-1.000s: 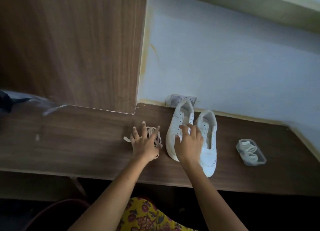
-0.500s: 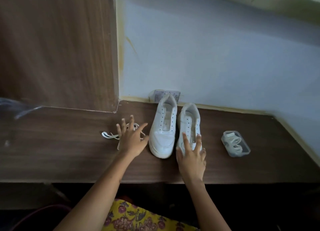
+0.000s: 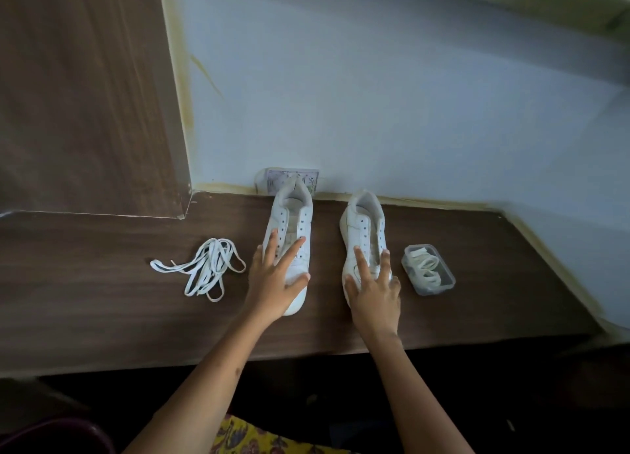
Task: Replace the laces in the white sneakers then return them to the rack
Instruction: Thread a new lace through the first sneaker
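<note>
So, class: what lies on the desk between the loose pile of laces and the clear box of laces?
In the head view: both white sneakers, a hand on each.

A dark wooden desk (image 3: 102,317) meets a pale blue wall (image 3: 375,95), with a tall wooden panel (image 3: 85,95) at its far-left corner.

A home room, it seems: a dark wood-grain laminate desk (image 3: 102,317) set into a corner of pale blue painted wall (image 3: 375,95), beside a matching wood-grain cupboard panel (image 3: 85,95)

Wall socket (image 3: 289,180) behind wooden desk (image 3: 102,283)
</note>
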Tool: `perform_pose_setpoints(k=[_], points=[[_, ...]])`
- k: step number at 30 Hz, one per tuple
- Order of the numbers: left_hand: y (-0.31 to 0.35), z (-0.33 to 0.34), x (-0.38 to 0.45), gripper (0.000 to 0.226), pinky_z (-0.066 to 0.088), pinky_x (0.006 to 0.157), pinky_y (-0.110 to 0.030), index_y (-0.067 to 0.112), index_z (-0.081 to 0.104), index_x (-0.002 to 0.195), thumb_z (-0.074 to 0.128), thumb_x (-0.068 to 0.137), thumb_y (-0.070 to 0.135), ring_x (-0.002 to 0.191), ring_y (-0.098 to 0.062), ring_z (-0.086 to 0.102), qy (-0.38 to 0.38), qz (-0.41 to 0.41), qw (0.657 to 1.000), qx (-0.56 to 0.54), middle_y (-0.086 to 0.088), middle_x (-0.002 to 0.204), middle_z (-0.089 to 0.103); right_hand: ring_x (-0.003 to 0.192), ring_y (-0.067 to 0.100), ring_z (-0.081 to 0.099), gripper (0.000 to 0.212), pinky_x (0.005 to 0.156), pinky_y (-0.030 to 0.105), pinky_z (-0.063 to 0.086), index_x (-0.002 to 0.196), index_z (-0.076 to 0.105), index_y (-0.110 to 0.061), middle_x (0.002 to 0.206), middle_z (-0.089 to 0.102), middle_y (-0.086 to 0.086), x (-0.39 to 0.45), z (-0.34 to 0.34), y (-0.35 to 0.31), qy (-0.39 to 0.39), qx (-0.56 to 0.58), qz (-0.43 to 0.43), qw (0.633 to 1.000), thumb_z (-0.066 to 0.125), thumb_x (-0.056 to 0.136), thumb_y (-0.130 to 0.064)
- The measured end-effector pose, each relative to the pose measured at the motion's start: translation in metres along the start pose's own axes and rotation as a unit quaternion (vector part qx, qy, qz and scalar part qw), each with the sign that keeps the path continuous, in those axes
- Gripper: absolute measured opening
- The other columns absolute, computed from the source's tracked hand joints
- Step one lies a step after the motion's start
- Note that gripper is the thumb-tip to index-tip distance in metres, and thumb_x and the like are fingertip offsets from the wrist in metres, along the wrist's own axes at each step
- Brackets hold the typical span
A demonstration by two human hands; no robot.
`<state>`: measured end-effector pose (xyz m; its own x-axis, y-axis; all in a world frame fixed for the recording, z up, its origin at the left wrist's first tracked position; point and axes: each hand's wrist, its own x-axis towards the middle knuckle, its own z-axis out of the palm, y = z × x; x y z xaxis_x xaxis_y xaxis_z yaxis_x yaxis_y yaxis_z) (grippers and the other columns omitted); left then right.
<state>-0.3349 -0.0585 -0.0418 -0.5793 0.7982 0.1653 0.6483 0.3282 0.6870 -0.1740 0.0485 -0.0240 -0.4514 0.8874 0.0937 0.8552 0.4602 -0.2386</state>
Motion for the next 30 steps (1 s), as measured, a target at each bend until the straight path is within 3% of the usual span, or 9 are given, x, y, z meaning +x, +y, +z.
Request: perform_pose_setpoints(k=[7,9,11,14,17,19,22,26,30], points=[[0.006,0.019,-0.031,0.069,0.013,0.119,-0.053,0.05,0.028,0.148,0.033,0.082,0.069,0.148,-0.039,0.006,0.031,0.016,0.999,0.018,0.002,0.164,-0.005,0.136,0.044,0.031,0.057,0.11,0.053,0.035,0.151,0.003,-0.051,0.163,-0.006,0.006,-0.005,-0.004,0.007,-0.028,0.0,-0.008,1.0,0.033,0.104,-0.043],[0.006,0.021,-0.033,0.066,0.018,0.117,-0.055,0.048,0.035,0.145,0.039,0.082,0.068,0.146,-0.04,0.015,0.052,0.016,0.999,0.0,0.001,0.164,0.003,0.131,0.041,0.041,0.051,0.106,0.052,0.039,0.151,0.015,-0.048,0.162,0.007,0.008,-0.007,-0.012,0.01,-0.015,0.018,-0.025,0.999,0.032,0.104,-0.039],[0.006,0.021,-0.032,0.062,0.023,0.114,-0.055,0.048,0.043,0.141,0.042,0.083,0.067,0.143,-0.039,0.024,0.075,0.018,0.997,-0.015,0.0,0.163,0.012,0.116,0.038,0.055,0.042,0.095,0.05,0.045,0.145,0.038,-0.035,0.151,0.035,0.012,-0.001,-0.03,0.023,0.079,0.035,-0.021,0.996,0.038,0.102,-0.032],[0.008,0.018,-0.028,0.056,0.026,0.111,-0.051,0.051,0.048,0.136,0.044,0.082,0.067,0.138,-0.033,0.032,0.092,0.004,0.995,-0.036,0.001,0.161,0.021,0.104,0.041,0.052,0.03,0.092,0.049,0.04,0.123,0.062,-0.02,0.126,0.051,0.015,0.024,-0.062,0.068,0.15,0.002,0.065,0.986,0.05,0.096,-0.015],[0.007,0.018,-0.022,0.055,0.023,0.109,-0.046,0.053,0.05,0.133,0.046,0.08,0.067,0.135,-0.03,0.033,0.091,0.005,0.994,-0.058,0.005,0.158,0.025,0.113,0.04,0.04,0.031,0.101,0.046,0.033,0.109,0.072,-0.03,0.127,0.046,0.011,0.055,-0.091,0.099,0.004,-0.043,0.094,0.995,0.049,0.097,-0.013],[0.005,0.02,-0.02,0.056,0.021,0.108,-0.044,0.055,0.049,0.132,0.047,0.078,0.068,0.136,-0.031,0.031,0.089,0.006,0.994,-0.057,0.006,0.157,0.024,0.12,0.039,0.034,0.031,0.105,0.044,0.03,0.113,0.069,-0.039,0.132,0.04,0.011,0.071,-0.102,0.101,-0.117,-0.098,0.07,0.986,0.048,0.099,-0.02],[0.008,0.021,-0.019,0.057,0.017,0.107,-0.039,0.055,0.05,0.132,0.047,0.076,0.068,0.136,-0.031,0.029,0.085,0.002,0.994,-0.065,0.008,0.157,0.024,0.135,0.042,0.021,0.032,0.113,0.048,0.019,0.127,0.058,-0.045,0.146,0.027,0.012,0.088,-0.102,0.101,-0.228,-0.145,0.062,0.961,0.048,0.1,-0.032],[0.009,0.019,-0.02,0.057,0.018,0.108,-0.041,0.056,0.049,0.131,0.048,0.076,0.068,0.137,-0.03,0.027,0.077,0.0,0.995,-0.069,0.008,0.157,0.023,0.143,0.044,0.007,0.04,0.117,0.052,0.011,0.136,0.051,-0.043,0.158,0.012,0.012,0.096,-0.093,0.102,-0.262,-0.165,0.061,0.949,0.051,0.099,-0.03],[0.007,0.02,-0.02,0.055,0.018,0.109,-0.042,0.06,0.046,0.131,0.048,0.077,0.068,0.137,-0.03,0.027,0.075,0.004,0.995,-0.07,0.009,0.157,0.022,0.139,0.042,0.017,0.035,0.115,0.049,0.018,0.131,0.058,-0.039,0.152,0.023,0.013,0.099,-0.092,0.102,-0.249,-0.178,0.053,0.951,0.057,0.097,-0.03]])
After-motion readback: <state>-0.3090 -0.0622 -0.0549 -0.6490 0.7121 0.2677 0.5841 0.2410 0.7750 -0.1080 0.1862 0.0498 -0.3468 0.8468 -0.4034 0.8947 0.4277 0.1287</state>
